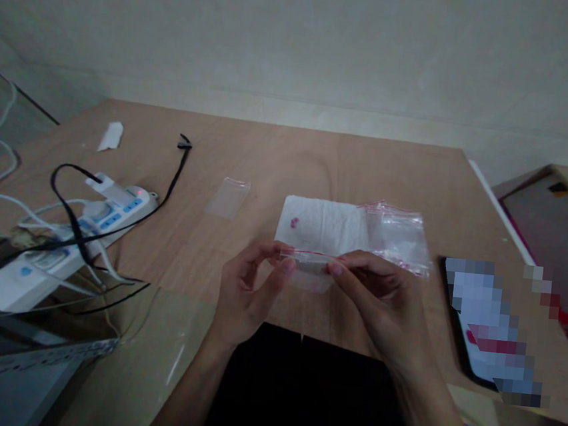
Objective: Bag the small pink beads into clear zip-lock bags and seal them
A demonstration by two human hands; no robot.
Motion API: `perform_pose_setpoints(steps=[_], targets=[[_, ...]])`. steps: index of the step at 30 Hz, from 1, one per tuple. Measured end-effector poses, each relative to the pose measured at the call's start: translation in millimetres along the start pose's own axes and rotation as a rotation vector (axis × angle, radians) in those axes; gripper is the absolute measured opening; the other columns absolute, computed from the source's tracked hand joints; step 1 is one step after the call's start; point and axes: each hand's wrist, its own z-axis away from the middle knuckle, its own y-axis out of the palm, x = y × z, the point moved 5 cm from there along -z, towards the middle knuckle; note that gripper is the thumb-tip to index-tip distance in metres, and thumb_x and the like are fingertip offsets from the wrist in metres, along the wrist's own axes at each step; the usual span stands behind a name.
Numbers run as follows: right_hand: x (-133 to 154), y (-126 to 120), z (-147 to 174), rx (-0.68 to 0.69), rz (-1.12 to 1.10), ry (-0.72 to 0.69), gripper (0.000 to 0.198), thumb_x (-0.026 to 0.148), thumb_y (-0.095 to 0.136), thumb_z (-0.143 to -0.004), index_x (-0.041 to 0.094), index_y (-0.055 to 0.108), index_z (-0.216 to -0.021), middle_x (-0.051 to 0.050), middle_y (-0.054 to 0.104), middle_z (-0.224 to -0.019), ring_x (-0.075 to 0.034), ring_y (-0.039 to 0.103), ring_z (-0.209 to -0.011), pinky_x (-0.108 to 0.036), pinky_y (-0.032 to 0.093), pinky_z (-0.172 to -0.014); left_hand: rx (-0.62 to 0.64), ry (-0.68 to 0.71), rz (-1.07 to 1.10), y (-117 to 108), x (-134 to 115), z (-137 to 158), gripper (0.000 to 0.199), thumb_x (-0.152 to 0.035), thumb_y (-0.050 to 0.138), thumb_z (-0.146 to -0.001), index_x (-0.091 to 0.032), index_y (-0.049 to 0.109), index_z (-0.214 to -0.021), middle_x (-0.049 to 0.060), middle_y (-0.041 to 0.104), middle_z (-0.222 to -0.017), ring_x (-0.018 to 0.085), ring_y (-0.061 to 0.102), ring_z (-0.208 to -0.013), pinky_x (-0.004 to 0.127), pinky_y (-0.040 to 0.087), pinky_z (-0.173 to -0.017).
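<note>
Left hand (253,287) and right hand (381,296) each pinch one end of a clear zip-lock bag (310,268); uneven pull could misalign its red-lined seal (311,252).

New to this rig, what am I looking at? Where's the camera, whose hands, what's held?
No machine here: one head-worn camera looks forward and down at a person's own bare hands. The left hand and right hand pinch a small clear bag between the fingers, one at each end of its red-lined edge. On the wooden table lie white paper with small reddish bits, more clear bags, a single bag and a pixelated phone.
</note>
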Motion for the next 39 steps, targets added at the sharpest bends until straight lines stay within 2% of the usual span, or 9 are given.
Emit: perform_pose_setpoints(steps=[8, 13, 17, 22, 25, 29, 34, 36, 39], targets=[[-4.8, 13.3, 4.0, 0.117, -0.042, 0.044, 0.006, 0.029, 0.073, -0.077, 0.023, 0.073, -0.078, 0.000, 0.070, -0.072, -0.014, 0.062, -0.068, -0.027, 0.049, -0.064, -0.044, -0.028, -0.021, 1.8, -3.2, 2.3, 0.010, -0.026, 0.073, -0.078, -0.018, 0.070, -0.073, 0.001, 0.071, -0.069, 0.012, 0.064, -0.065, 0.022, 0.051, -0.066], [2.2, 15.8, 4.2, 0.072, -0.038, -0.038, 0.006, 0.024, 0.072, -0.077, 0.022, 0.073, -0.071, 0.000, 0.068, -0.067, -0.012, 0.060, -0.064, -0.025, 0.048, -0.060, 0.052, -0.024, -0.009, 6.8, -3.8, 2.3, 0.006, -0.026, 0.071, -0.080, -0.019, 0.072, -0.079, 0.001, 0.074, -0.074, 0.013, 0.067, -0.071, 0.022, 0.053, -0.069], [1.9, 17.9, 5.0, 0.105, -0.080, -0.009, 0.003, 0.023, 0.073, -0.077, 0.023, 0.075, -0.075, 0.000, 0.072, -0.071, -0.012, 0.063, -0.066, -0.025, 0.051, -0.062, 0.151, -0.050, -0.025, 10.1, -3.3, 1.8, 0.007, -0.025, 0.071, -0.080, -0.019, 0.075, -0.082, 0.004, 0.077, -0.081, 0.017, 0.071, -0.078, 0.028, 0.055, -0.077], [-4.2, 16.6, 7.8, 0.122, -0.080, 0.039, 0.008, 0.027, 0.069, -0.081, 0.023, 0.073, -0.076, 0.000, 0.071, -0.071, -0.013, 0.065, -0.067, -0.026, 0.051, -0.063, 0.093, -0.013, -0.027, 7.2, -7.7, 4.0, 0.003, -0.021, 0.071, -0.080, -0.019, 0.073, -0.078, 0.003, 0.077, -0.079, 0.016, 0.071, -0.075, 0.025, 0.054, -0.073], [-3.0, 12.3, 9.0, 0.071, -0.027, 0.000, 0.010, 0.026, 0.070, -0.081, 0.021, 0.071, -0.072, 0.000, 0.068, -0.067, -0.013, 0.062, -0.065, -0.025, 0.048, -0.060, 0.124, -0.034, -0.037, 9.4, -7.0, 4.6, 0.003, -0.020, 0.070, -0.080, -0.019, 0.073, -0.080, 0.003, 0.077, -0.079, 0.015, 0.070, -0.076, 0.025, 0.055, -0.073], [2.1, 12.5, 11.2, 0.083, 0.013, -0.070, 0.009, 0.023, 0.068, -0.082, 0.021, 0.070, -0.074, 0.000, 0.066, -0.068, -0.013, 0.061, -0.065, -0.025, 0.047, -0.059, 0.161, -0.059, -0.039, 14.2, -7.3, 4.4, 0.003, -0.023, 0.073, -0.078, -0.021, 0.074, -0.080, 0.001, 0.077, -0.079, 0.015, 0.072, -0.075, 0.025, 0.056, -0.072], [7.4, 10.9, 14.7, 0.093, 0.082, -0.131, 0.009, 0.020, 0.065, -0.086, 0.024, 0.073, -0.082, 0.001, 0.069, -0.073, -0.012, 0.062, -0.067, -0.026, 0.050, -0.065, 0.143, -0.004, -0.100, 16.6, -15.2, 4.1, 0.006, -0.020, 0.071, -0.081, -0.022, 0.075, -0.077, -0.001, 0.078, -0.077, 0.013, 0.072, -0.073, 0.022, 0.057, -0.071], [11.7, 7.5, 15.5, 0.070, 0.154, -0.172, 0.011, 0.018, 0.065, -0.086, 0.024, 0.073, -0.082, 0.001, 0.069, -0.072, -0.012, 0.063, -0.067, -0.025, 0.050, -0.064, 0.198, 0.003, -0.116, 18.0, -17.9, 2.6, 0.008, -0.020, 0.069, -0.083, -0.023, 0.076, -0.080, 0.000, 0.079, -0.080, 0.013, 0.073, -0.075, 0.022, 0.057, -0.072], [18.8, 2.1, 15.5, 0.062, 0.246, -0.207, 0.013, 0.017, 0.065, -0.086, 0.025, 0.074, -0.082, 0.001, 0.071, -0.073, -0.012, 0.066, -0.070, -0.024, 0.051, -0.064, 0.365, -0.046, -0.090, 20.2, -17.8, -0.3, 0.015, -0.023, 0.063, -0.088, -0.024, 0.078, -0.086, 0.001, 0.079, -0.087, 0.015, 0.074, -0.078, 0.025, 0.059, -0.075]])
